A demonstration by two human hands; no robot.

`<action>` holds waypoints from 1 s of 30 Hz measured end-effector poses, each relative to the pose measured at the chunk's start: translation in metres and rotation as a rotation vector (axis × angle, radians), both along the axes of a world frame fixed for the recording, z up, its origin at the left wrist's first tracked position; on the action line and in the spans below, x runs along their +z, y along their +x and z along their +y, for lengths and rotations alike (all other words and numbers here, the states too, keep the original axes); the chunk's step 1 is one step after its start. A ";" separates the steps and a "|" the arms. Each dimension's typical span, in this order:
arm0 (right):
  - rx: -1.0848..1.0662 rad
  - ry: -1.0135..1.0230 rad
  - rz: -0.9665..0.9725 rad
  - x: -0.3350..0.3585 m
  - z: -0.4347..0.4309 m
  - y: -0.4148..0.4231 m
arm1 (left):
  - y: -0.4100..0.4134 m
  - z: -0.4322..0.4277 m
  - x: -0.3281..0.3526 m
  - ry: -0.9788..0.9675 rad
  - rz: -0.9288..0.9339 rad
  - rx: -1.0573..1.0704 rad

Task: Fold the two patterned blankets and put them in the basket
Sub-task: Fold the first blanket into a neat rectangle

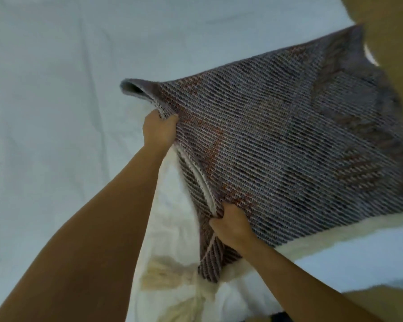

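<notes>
Both hands pinch same left edge of striped woven blanket [277, 140]: left hand [159, 131] far corner, right hand [230, 226] near corner, fingers closed on cloth. Blanket lifted over bed sheet [56, 89], body spreading rightward; edge runs near-to-far.

Bedroom at home — pale sheeted bed [56, 66]

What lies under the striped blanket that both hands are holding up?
Under the striped blanket, a cream cloth with a pale leaf print shows on the white sheet. The rest is covered.
</notes>
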State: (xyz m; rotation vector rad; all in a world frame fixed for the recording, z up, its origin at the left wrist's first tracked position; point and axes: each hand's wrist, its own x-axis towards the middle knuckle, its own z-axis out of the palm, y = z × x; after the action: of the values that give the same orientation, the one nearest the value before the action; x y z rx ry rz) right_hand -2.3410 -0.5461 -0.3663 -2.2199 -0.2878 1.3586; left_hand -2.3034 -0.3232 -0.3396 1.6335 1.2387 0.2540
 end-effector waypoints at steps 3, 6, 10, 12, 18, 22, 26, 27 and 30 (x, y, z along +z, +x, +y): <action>-0.134 0.031 0.007 0.010 -0.038 0.034 | 0.040 -0.034 0.019 0.111 0.002 -0.085; -0.216 0.044 0.010 0.017 -0.080 0.076 | 0.086 -0.073 0.032 0.167 -0.004 -0.133; -0.311 0.092 0.017 0.023 -0.135 0.142 | 0.154 -0.131 0.039 0.183 0.020 -0.178; -0.356 0.122 0.038 0.021 -0.164 0.176 | 0.190 -0.160 0.039 0.199 0.051 -0.178; -0.388 0.177 0.033 0.010 -0.231 0.268 | 0.295 -0.228 0.027 0.224 0.149 -0.224; -0.409 0.223 -0.079 0.005 -0.262 0.319 | 0.350 -0.257 0.019 0.221 0.162 -0.220; -0.393 0.167 -0.080 -0.003 -0.283 0.354 | 0.387 -0.279 0.001 0.196 0.164 -0.250; -0.378 0.141 -0.077 -0.007 -0.288 0.358 | 0.393 -0.285 -0.005 0.203 0.179 -0.266; -0.337 0.142 -0.091 -0.019 -0.305 0.362 | 0.408 -0.301 -0.023 0.227 0.215 -0.305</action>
State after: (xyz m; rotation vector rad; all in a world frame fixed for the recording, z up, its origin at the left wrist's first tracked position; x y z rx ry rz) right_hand -1.9787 -0.8510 -0.3853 -2.1000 -0.0360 1.0276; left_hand -1.8953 -0.6244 -0.3621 2.0633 1.1279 0.0282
